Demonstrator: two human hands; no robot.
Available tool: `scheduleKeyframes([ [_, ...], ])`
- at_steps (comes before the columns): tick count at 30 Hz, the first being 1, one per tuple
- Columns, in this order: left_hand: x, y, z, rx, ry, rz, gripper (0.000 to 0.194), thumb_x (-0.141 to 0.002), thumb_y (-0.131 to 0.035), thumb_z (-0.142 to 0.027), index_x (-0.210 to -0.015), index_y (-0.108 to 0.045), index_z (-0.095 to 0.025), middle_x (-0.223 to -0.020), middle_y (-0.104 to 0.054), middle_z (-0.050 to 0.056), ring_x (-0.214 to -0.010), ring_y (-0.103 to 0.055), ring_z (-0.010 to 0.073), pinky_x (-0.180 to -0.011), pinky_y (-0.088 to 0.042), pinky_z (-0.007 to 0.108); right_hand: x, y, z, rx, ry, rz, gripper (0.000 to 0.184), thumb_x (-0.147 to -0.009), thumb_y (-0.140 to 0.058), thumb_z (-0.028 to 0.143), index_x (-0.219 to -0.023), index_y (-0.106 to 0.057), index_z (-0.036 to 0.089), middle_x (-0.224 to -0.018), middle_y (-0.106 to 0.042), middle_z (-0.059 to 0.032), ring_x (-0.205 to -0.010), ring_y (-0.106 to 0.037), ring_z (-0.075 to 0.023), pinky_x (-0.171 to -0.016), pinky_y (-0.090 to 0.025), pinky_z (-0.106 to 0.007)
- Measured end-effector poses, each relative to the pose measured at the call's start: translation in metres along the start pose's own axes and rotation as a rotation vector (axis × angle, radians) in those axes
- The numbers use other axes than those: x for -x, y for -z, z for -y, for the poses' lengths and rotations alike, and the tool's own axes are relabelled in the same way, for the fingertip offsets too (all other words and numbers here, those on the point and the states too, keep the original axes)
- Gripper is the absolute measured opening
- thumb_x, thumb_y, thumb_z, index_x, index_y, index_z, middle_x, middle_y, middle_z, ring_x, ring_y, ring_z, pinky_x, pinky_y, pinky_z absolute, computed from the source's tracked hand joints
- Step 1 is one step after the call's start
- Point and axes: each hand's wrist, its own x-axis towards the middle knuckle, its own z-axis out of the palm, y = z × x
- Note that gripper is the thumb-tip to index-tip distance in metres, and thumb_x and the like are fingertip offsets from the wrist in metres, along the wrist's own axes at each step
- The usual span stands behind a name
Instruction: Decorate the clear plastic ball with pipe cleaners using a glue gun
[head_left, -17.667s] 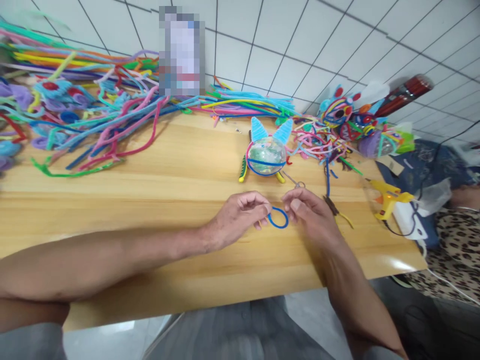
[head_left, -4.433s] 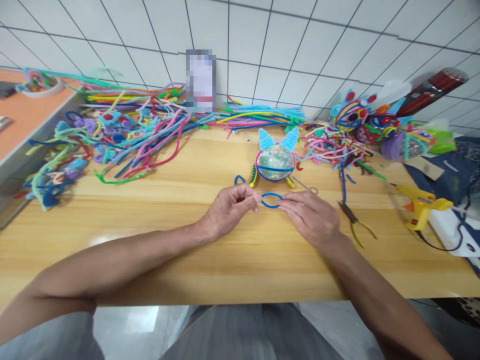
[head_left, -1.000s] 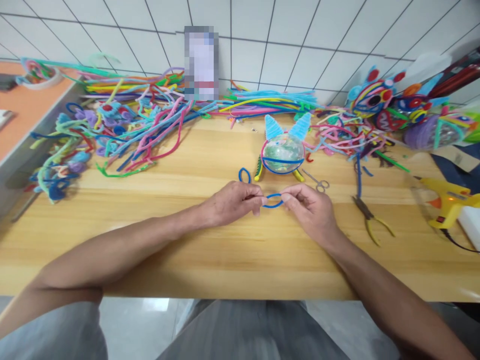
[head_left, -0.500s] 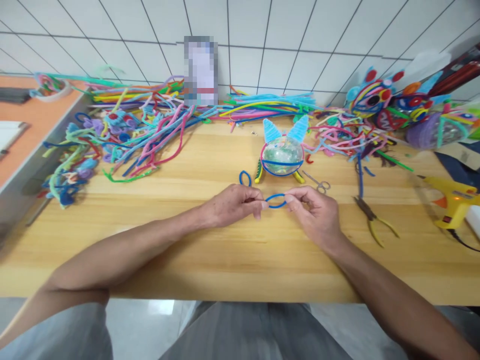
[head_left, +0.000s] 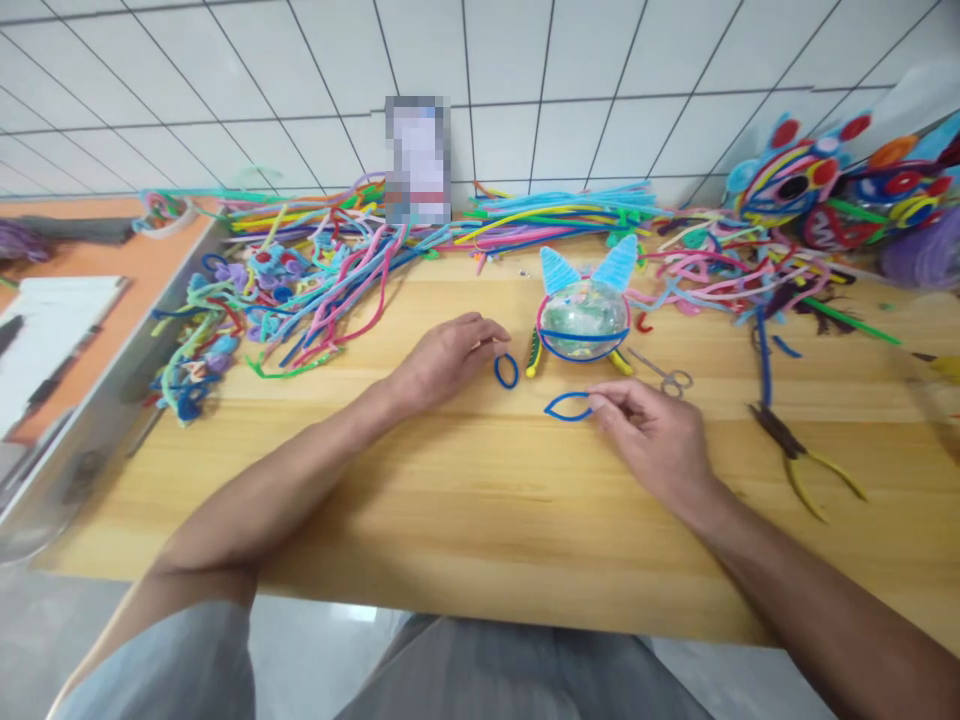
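Between thumb and fingers, my right hand (head_left: 652, 430) pinches one end of a blue pipe cleaner loop (head_left: 568, 417), bent into a pointed eye shape. My left hand (head_left: 454, 365) has its fingertips closed at the top edge of a second blue pipe cleaner loop (head_left: 507, 386), a smaller oval at table level. Just beyond the hands stands a clear round figure (head_left: 585, 318) with light blue pipe cleaner ears, a pink and blue outline and a blue band across it. Yellow-and-green handles stick out beneath the figure.
Scissors (head_left: 675, 382) and yellow-handled pliers (head_left: 806, 460) lie to the right. Heaps of pipe cleaners (head_left: 337, 290) line the back and left. A blurred phone-like panel (head_left: 418, 160) leans on the tiled wall. Finished-looking figures (head_left: 787, 185) stand at the back right.
My left hand has let go of the eye-shaped loop and moved left and back to the smaller oval. My right hand keeps the eye-shaped loop. The view has shifted left.
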Motion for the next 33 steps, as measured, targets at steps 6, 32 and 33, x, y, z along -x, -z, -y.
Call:
scheduleKeyframes([
  [6, -0.009, -0.013, 0.019, -0.308, 0.021, 0.143, 0.024, -0.103, -0.052, -0.027, -0.111, -0.074, -0.019, -0.108, -0.069, 0.009, -0.093, -0.069, 0.0232, -0.082, -0.053, 0.034, -0.004, -0.001, -0.005, 0.168, 0.222, 0.057, 0.011, -0.101, -0.066, 0.027, -0.102, -0.075, 0.021, -0.087, -0.078, -0.0043, -0.076, -0.074, -0.0191, -0.071, -0.057, -0.031],
  [32, 0.03, -0.037, -0.038, 0.81, 0.036, 0.132, 0.031, -0.098, -0.068, -0.046, -0.096, -0.062, -0.016, -0.083, -0.074, 0.003, -0.056, -0.053, 0.0076, -0.053, -0.042, 0.022, 0.005, -0.004, 0.016, -0.345, -0.021, -0.025, 0.011, -0.094, -0.074, 0.032, -0.101, -0.075, 0.023, -0.076, -0.072, 0.0015, -0.064, -0.066, -0.0134, -0.061, -0.054, -0.027],
  [33, 0.029, -0.039, -0.037, 0.867, 0.064, 0.148, 0.034, -0.096, -0.071, -0.049, -0.098, -0.061, -0.017, -0.083, -0.075, 0.003, -0.054, -0.053, 0.0074, -0.052, -0.042, 0.022, 0.005, -0.005, 0.014, -0.369, -0.03, -0.039, 0.014, -0.093, -0.076, 0.032, -0.104, -0.075, 0.023, -0.081, -0.073, 0.0009, -0.067, -0.068, -0.0139, -0.064, -0.056, -0.028],
])
